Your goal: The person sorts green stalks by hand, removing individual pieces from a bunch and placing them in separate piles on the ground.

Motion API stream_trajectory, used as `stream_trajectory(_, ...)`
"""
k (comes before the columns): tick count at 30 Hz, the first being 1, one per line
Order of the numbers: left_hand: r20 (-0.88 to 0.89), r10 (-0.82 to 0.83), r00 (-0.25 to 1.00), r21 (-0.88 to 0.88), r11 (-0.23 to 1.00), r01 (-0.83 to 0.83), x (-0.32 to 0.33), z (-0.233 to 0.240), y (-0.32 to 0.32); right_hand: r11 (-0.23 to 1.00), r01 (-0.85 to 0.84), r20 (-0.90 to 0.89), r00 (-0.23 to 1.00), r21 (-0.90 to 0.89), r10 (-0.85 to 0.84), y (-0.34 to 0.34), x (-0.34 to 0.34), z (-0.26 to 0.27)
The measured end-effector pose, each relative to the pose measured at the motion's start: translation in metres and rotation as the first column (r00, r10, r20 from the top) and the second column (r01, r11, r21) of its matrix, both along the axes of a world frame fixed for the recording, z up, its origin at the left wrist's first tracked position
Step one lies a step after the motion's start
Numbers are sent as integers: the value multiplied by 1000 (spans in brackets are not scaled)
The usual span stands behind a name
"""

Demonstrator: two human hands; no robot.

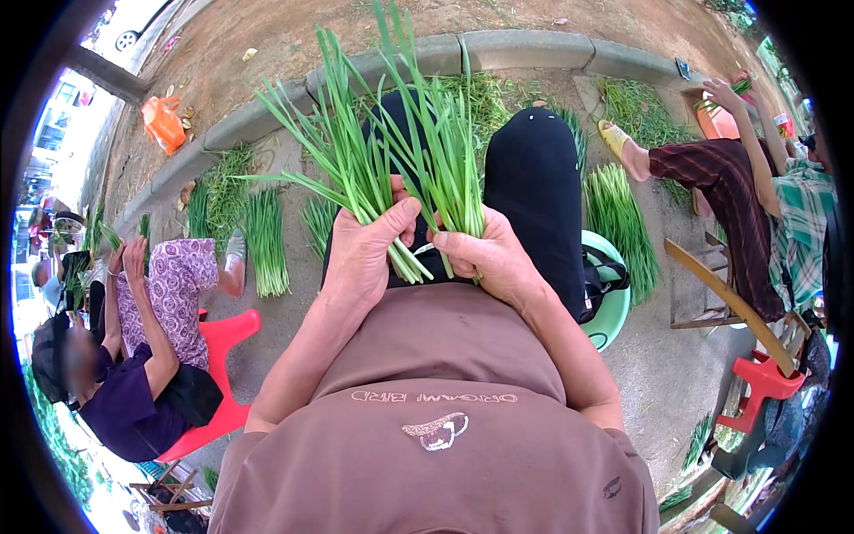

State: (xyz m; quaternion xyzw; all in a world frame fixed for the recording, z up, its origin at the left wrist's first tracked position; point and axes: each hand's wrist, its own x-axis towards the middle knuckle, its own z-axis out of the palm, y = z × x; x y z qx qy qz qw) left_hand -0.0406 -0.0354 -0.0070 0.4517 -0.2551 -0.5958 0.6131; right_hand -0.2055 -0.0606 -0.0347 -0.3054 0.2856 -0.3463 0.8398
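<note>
My left hand is closed around a bunch of green garlic chives, its pale cut ends poking out below my fingers. A second bunch of chives is gripped by my right hand, stems down and leaves fanning up and away. Both hands are close together above my lap, thumbs nearly meeting, and the leaves of the two bunches cross at the top. The palms and some fingertips are hidden behind the stems.
Chive piles lie on the pavement to the left and right. A green basin with a black bag stands by my right leg. Ahead runs a concrete kerb with trimmings below. People sit on both sides, one on a red stool.
</note>
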Motion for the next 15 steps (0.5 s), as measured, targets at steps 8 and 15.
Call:
stream_trajectory(8, 20, 28, 999, 30, 999, -29, 0, 0, 0, 1000, -11, 36, 999, 19, 10, 0, 1, 0)
stream_trajectory(15, -43, -11, 999, 20, 1000, 12, 1, -1, 3, 997, -37, 114, 993, 69, 29, 1, 0, -5)
